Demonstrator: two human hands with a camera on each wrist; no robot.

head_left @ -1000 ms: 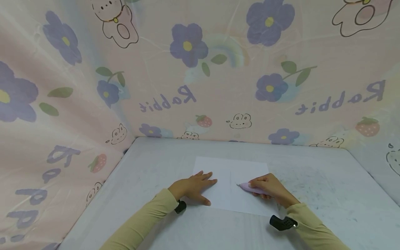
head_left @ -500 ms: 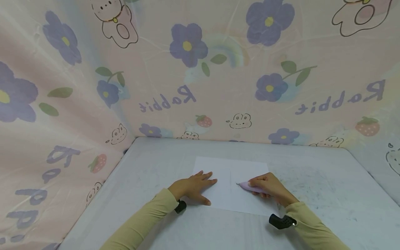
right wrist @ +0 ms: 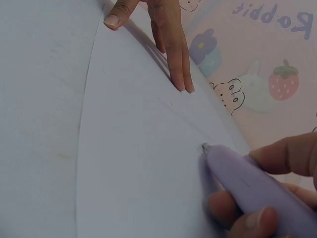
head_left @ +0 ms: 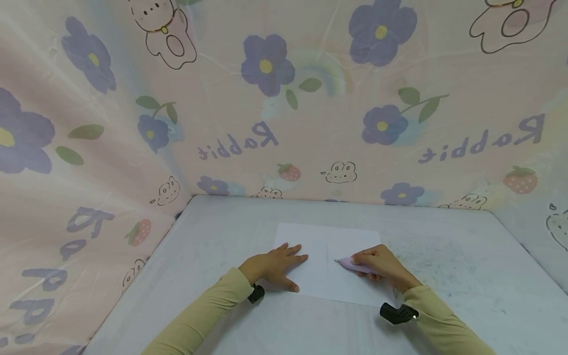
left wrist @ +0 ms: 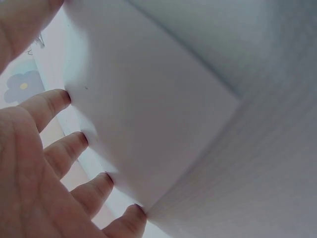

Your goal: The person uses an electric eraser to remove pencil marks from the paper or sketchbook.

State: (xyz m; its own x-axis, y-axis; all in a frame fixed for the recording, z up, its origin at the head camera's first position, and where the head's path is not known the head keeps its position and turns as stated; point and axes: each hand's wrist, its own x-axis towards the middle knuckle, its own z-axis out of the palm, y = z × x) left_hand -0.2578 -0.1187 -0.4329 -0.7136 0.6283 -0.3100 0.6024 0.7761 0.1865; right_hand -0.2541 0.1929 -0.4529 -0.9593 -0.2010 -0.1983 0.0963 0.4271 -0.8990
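Note:
A white sheet of paper (head_left: pixel 350 288) lies on the table, with a faint line (head_left: pixel 327 259) near its middle. My left hand (head_left: pixel 276 268) rests on the sheet's left part, fingers spread; the left wrist view shows its fingertips (left wrist: pixel 106 181) pressing the paper. My right hand (head_left: pixel 382 266) grips a lilac craft knife (head_left: pixel 358 266), a thick tapered body with a short metal tip. In the right wrist view the craft knife (right wrist: pixel 247 183) points at the paper (right wrist: pixel 129 148), tip at or just above it; actual contact is unclear. Its rear end is hidden by the hand.
The pale table (head_left: pixel 230 227) has dark smudges on its right side. Patterned curtains (head_left: pixel 310 113) with flowers and rabbits rise behind and to the left. Black wrist cameras (head_left: pixel 398 313) hang below both sleeves.
My right hand and the craft knife have shifted very slightly to the left over the paper. My left hand and the sheet have stayed put.

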